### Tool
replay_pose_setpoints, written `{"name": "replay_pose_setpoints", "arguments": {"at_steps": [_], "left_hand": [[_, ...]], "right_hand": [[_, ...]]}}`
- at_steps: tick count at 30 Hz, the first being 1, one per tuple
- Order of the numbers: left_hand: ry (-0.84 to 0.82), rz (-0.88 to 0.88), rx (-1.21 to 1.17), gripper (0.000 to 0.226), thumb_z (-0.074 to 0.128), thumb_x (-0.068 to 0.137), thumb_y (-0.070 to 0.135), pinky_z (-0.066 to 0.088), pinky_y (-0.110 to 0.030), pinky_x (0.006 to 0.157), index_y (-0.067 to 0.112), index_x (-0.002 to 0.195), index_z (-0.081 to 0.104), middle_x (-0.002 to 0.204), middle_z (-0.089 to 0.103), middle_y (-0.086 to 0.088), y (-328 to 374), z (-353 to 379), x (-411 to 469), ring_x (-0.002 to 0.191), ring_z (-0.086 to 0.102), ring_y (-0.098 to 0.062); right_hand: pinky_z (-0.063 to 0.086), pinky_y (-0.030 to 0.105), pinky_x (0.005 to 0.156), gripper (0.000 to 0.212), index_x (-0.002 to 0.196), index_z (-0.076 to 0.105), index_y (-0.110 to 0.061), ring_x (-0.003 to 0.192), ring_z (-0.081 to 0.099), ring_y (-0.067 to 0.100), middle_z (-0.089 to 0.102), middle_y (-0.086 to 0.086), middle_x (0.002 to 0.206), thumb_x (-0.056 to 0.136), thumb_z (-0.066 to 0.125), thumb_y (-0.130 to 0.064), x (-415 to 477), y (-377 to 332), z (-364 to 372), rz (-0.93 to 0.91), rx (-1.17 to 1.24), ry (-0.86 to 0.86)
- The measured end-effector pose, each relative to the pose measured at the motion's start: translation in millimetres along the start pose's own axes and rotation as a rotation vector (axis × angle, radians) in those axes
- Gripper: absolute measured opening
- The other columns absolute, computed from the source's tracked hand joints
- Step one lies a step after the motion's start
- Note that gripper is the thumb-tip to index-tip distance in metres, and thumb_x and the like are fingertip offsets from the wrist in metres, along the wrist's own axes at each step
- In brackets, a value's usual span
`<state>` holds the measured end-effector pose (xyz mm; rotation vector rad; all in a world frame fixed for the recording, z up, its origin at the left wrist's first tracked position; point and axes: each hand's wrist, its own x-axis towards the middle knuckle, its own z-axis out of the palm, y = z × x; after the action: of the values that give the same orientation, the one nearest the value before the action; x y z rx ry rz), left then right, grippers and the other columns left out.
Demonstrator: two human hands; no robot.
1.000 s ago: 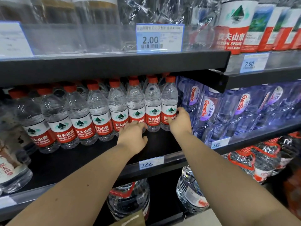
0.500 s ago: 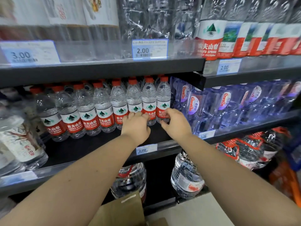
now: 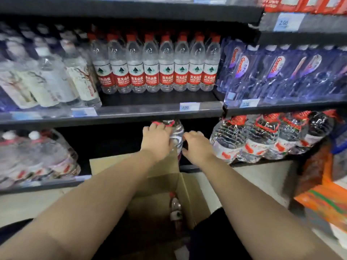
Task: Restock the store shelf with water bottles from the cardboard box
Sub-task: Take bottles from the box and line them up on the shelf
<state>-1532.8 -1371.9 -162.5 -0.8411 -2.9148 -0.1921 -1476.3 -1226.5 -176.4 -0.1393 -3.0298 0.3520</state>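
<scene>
Far left: clear plastic bottles with pale printed labels (image 3: 78,79), leaning. 
Centre: row of clear ribbed water bottles with red caps and red-white labels (image 3: 157,68), upright, shoulder to shoulder, set back on black metal shelf (image 3: 159,113); bare strip ahead of row. 
Right: glossy blue shrink-wrapped packs (image 3: 281,72). 
Left hand (image 3: 156,140): fingers together, bent over big clear jug (image 3: 178,132); contact blurred, cannot tell. 
Right hand (image 3: 197,146): fingers loosely bent, empty. 
Brown cardboard box (image 3: 161,184) below wrists, flaps open, one red-capped bottle (image 3: 175,209) inside.

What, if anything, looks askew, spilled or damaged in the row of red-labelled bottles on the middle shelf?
Nothing stands out: the red-labelled bottles stand upright in an even row, labels facing forward, no spill visible.
</scene>
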Motion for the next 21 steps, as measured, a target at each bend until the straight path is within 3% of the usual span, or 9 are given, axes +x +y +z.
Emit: {"name": "replay_pose_setpoints", "arguments": {"at_steps": [5,14,18,21], "left_hand": [[-0.192,-0.056,0.019,0.036,0.048,0.089,0.032,0.033,-0.04,0.096,0.023,0.123,0.054,0.125,0.056,-0.003,-35.3,71.3,-87.0,0.117,0.046,-0.029],[-0.48,-0.187,0.023,0.042,0.056,0.09,0.027,0.03,-0.049,0.104,0.023,0.131,0.05,0.13,0.053,-0.005,-53.7,178.1,-176.8,0.123,0.043,-0.03],[-0.654,-0.186,0.014,0.047,0.058,0.09,0.027,0.028,-0.05,0.109,0.021,0.135,0.046,0.135,0.048,-0.006,-53.4,222.8,-194.3,0.128,0.04,-0.03],[-0.743,-0.176,-0.011,0.05,0.059,0.091,0.029,0.027,-0.05,0.11,0.02,0.138,0.044,0.14,0.045,-0.007,-57.6,248.7,-185.8,0.133,0.036,-0.031]], "right_hand": [[0.039,0.042,0.096,0.038,0.119,0.054,-0.016,0.121,0.04,0.03,0.044,0.009,0.133,0.083,0.059,-0.01,-35.0,-26.5,55.9,-0.056,-0.281,-0.323],[0.037,0.044,0.103,0.053,0.135,0.046,-0.021,0.129,0.039,0.03,0.046,0.007,0.138,0.086,0.062,-0.015,-103.9,-51.9,198.6,0.04,-0.194,-0.618],[0.041,0.044,0.1,0.044,0.129,0.05,-0.019,0.128,0.041,0.032,0.047,0.01,0.137,0.086,0.06,-0.012,-124.6,-46.6,248.4,0.168,-0.146,-0.766],[0.041,0.046,0.101,0.053,0.14,0.041,-0.02,0.131,0.038,0.035,0.037,0.015,0.145,0.09,0.052,-0.008,-123.0,-36.6,274.9,0.283,-0.119,-0.903]]}}
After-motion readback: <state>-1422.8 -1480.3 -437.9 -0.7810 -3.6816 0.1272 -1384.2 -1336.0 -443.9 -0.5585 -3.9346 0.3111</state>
